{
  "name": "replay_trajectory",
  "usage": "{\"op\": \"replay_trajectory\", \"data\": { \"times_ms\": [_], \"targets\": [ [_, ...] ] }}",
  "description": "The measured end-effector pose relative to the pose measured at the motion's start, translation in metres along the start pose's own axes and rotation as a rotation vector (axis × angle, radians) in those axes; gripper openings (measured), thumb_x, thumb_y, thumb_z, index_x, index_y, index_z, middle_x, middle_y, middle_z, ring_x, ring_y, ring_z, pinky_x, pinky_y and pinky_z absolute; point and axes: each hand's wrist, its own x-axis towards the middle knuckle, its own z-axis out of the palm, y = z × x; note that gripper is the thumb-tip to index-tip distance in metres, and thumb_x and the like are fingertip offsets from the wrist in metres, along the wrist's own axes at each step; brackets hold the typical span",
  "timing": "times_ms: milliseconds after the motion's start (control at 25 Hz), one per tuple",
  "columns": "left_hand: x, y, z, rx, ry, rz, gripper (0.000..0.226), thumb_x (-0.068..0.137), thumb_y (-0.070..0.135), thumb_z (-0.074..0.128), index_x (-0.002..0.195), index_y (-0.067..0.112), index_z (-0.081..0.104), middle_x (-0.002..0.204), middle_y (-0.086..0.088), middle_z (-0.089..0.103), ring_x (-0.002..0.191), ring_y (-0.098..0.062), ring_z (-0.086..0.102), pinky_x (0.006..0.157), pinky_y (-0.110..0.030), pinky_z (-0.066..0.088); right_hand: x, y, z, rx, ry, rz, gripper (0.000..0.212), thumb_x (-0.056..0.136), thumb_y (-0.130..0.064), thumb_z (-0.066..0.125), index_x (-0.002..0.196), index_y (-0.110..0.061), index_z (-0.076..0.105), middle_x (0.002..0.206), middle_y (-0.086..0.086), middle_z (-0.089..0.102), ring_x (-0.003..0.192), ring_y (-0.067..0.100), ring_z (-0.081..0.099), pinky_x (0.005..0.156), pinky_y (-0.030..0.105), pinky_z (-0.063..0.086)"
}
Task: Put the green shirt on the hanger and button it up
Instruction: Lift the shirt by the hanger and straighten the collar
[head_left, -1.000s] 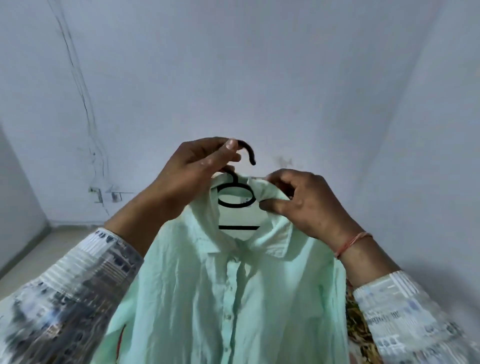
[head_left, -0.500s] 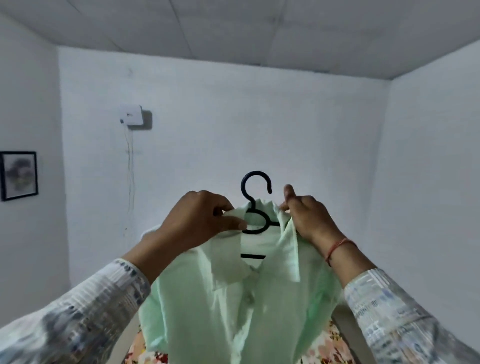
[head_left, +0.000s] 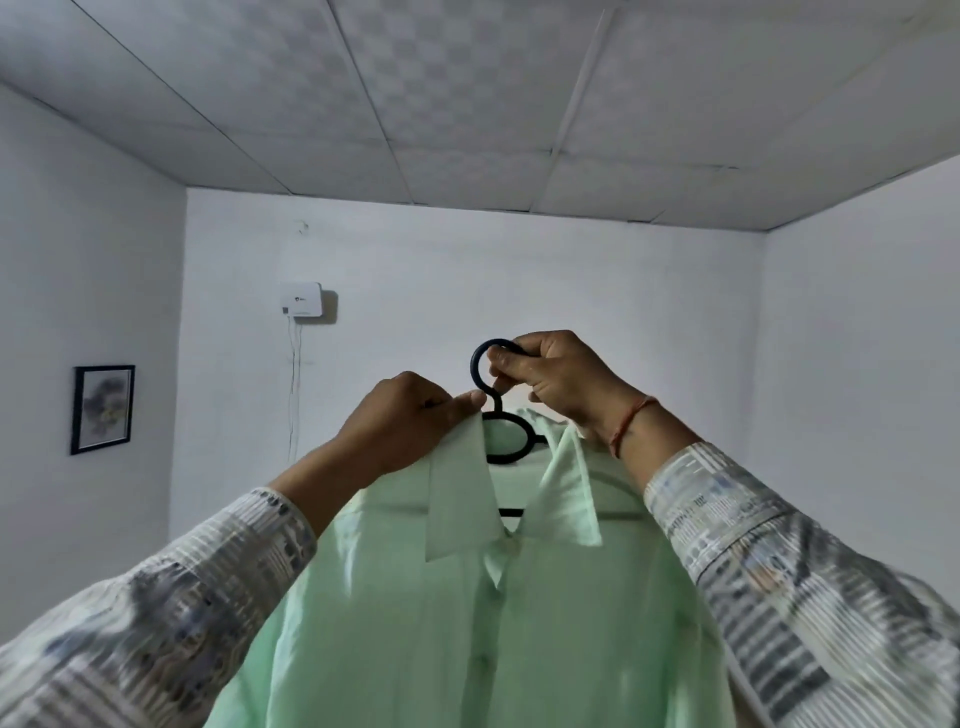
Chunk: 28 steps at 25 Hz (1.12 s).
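The pale green shirt (head_left: 519, 623) hangs on a black plastic hanger (head_left: 511, 447), held up in front of me at chest height. Its collar stands up around the hanger's neck and the front placket looks closed below the collar. My left hand (head_left: 400, 426) pinches the left collar tip beside the hanger's neck. My right hand (head_left: 556, 379) grips the round black hook at the top. The hanger's shoulders are hidden inside the shirt.
A white wall lies ahead with a small white box (head_left: 301, 299) and its cable. A framed picture (head_left: 102, 408) hangs on the left wall. A tiled ceiling (head_left: 467, 104) spans the top. My patterned sleeves (head_left: 779, 561) fill both lower corners.
The shirt and hanger were lifted higher and my view tilted up to the ceiling. My right hand left the right collar and took the hook. My left hand stayed on the left collar.
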Motion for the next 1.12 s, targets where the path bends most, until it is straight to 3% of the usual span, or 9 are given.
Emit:
{"op": "replay_trajectory", "data": {
  "times_ms": [120,240,360,520,680,800,920,1040,1120],
  "targets": [
    [0.005,-0.004,-0.028,0.238,0.011,-0.028,0.036,0.1,0.051,0.064,0.083,0.022,0.075,0.085,-0.001,0.076,0.08,-0.029,0.068,0.069,-0.031,0.046,-0.001,-0.022,0.007,-0.005,0.004,-0.001,0.026,0.103,-0.03,0.069,0.106,-0.007,0.079,0.102,0.017,0.082,0.07,-0.004,0.071,0.072,0.018,0.043],
    [0.006,0.01,-0.054,-0.41,-0.062,0.076,0.024,0.105,0.028,0.066,0.124,0.018,0.076,0.117,-0.013,0.081,0.107,-0.034,0.077,0.089,-0.036,0.054,0.002,-0.038,0.02,-0.015,0.028,0.008,0.028,0.102,-0.031,0.07,0.102,-0.005,0.079,0.097,0.014,0.082,0.071,0.007,0.072,0.063,0.013,0.046],
    [0.007,0.02,-0.064,-0.558,-0.166,0.108,0.017,0.097,0.017,0.079,0.112,0.01,0.08,0.102,-0.018,0.082,0.079,-0.024,0.08,0.076,-0.032,0.059,0.0,-0.049,0.023,-0.026,-0.076,-0.005,0.031,0.103,-0.04,0.066,0.1,-0.014,0.08,0.099,0.011,0.083,0.089,0.015,0.072,0.079,0.031,0.046],
    [0.016,0.007,-0.064,-0.579,0.026,-0.063,0.007,0.09,0.005,0.081,0.097,0.008,0.082,0.093,-0.013,0.083,0.057,-0.021,0.076,0.061,-0.03,0.064,-0.017,-0.039,-0.015,-0.018,-0.187,0.107,0.035,0.099,-0.045,0.07,0.119,-0.016,0.074,0.121,0.008,0.079,0.113,0.021,0.074,0.092,0.041,0.054],
    [0.024,-0.004,-0.068,-0.603,0.145,-0.132,0.01,0.086,0.006,0.083,0.096,0.008,0.083,0.097,-0.011,0.084,0.058,-0.031,0.073,0.073,-0.043,0.068,-0.041,-0.014,-0.038,-0.272,-0.265,0.18,0.026,0.089,-0.036,0.083,0.107,-0.017,0.08,0.106,0.005,0.082,0.1,0.021,0.077,0.087,0.04,0.059],
    [0.032,0.007,-0.064,-0.533,0.202,-0.104,0.003,0.083,0.01,0.085,0.086,0.012,0.085,0.086,-0.005,0.084,0.059,-0.033,0.076,0.076,-0.045,0.07,-0.049,-0.018,-0.018,-0.339,-0.026,0.111,0.05,0.087,-0.062,0.076,0.087,-0.012,0.079,0.077,-0.002,0.079,0.068,0.01,0.064,0.069,0.031,0.051],
    [0.039,0.023,-0.056,-0.436,0.241,-0.059,0.007,0.083,0.019,0.086,0.077,0.018,0.084,0.072,0.005,0.082,0.054,-0.028,0.078,0.077,-0.043,0.069,-0.048,-0.023,0.002,-0.484,0.141,0.058,0.062,0.078,-0.074,0.074,0.083,-0.012,0.074,0.067,0.001,0.077,0.059,0.016,0.068,0.065,0.034,0.057],
    [0.045,0.03,-0.049,-0.38,0.249,-0.024,0.009,0.082,0.023,0.084,0.074,0.02,0.084,0.07,0.007,0.081,0.053,-0.023,0.078,0.082,-0.043,0.068,-0.048,-0.019,0.015,-0.413,0.156,0.096,0.039,0.078,-0.042,0.085,0.104,-0.018,0.068,0.08,0.009,0.078,0.067,0.026,0.076,0.069,0.043,0.066],
    [0.047,0.028,-0.048,-0.365,0.267,-0.029,0.01,0.083,0.025,0.083,0.074,0.021,0.084,0.071,0.006,0.081,0.054,-0.021,0.078,0.084,-0.042,0.067,-0.05,-0.015,0.017,0.131,0.218,0.214,0.032,0.088,-0.005,0.077,0.116,-0.012,0.065,0.085,0.015,0.077,0.066,0.027,0.076,0.067,0.042,0.068]
  ]
}}
